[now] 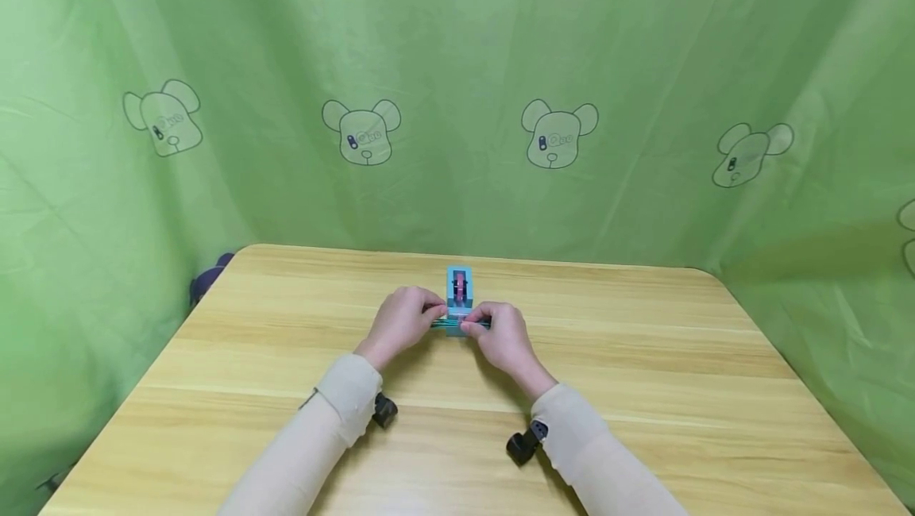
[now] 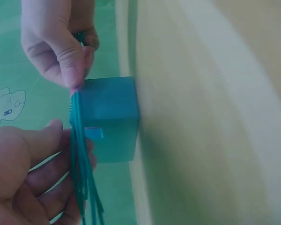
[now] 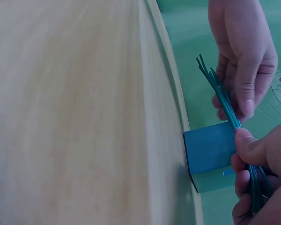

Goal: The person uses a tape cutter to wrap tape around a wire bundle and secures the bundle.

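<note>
A small blue tape dispenser (image 1: 460, 313) with a pink roll (image 1: 460, 286) inside it stands on the table. Across its near end runs a bundle of thin green wires (image 2: 79, 145), their loose ends fanned out. My right hand (image 1: 503, 333) pinches the bundle between thumb and fingers (image 3: 246, 140) close by the dispenser. A bit of pink shows at that thumb's tip in the left wrist view. The left hand (image 1: 403, 321) holds the wires on the other side, its fingers (image 3: 225, 105) curled behind them and its thumb beside them.
The wooden table (image 1: 643, 389) reaches out on all sides of the hands. A green curtain (image 1: 457, 40) with mouse faces hangs behind its far edge. Something dark purple (image 1: 207, 282) shows past the left edge. Black wrist cameras (image 1: 524, 444) hang below both sleeves.
</note>
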The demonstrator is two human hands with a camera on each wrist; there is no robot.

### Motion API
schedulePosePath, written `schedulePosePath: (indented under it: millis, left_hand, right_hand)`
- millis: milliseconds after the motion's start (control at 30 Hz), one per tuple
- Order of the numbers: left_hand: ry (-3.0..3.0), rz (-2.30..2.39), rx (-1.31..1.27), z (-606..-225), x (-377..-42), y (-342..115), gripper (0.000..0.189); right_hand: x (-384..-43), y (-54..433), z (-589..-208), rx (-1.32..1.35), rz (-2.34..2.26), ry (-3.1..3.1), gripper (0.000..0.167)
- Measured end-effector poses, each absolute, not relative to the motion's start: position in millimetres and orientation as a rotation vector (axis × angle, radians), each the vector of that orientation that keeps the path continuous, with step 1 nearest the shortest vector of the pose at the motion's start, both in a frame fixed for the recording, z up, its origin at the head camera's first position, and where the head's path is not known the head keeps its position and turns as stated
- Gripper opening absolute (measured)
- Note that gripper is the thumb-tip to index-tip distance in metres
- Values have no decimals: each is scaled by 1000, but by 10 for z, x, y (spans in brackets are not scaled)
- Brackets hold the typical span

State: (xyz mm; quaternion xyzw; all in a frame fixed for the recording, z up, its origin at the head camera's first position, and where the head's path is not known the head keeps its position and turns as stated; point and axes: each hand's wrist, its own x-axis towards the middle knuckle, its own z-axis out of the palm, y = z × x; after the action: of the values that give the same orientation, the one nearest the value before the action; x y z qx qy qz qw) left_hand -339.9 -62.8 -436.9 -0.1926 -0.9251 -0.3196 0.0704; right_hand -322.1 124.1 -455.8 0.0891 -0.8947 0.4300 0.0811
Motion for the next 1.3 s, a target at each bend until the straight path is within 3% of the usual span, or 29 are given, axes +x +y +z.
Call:
schedulePosePath:
  millis: [1300]
  left_hand:
    - [-2807,-1045,-553,-4413,-3490,-545,13]
  right_hand:
    - [-3225,1257,-4578,306,1277,-2691,12]
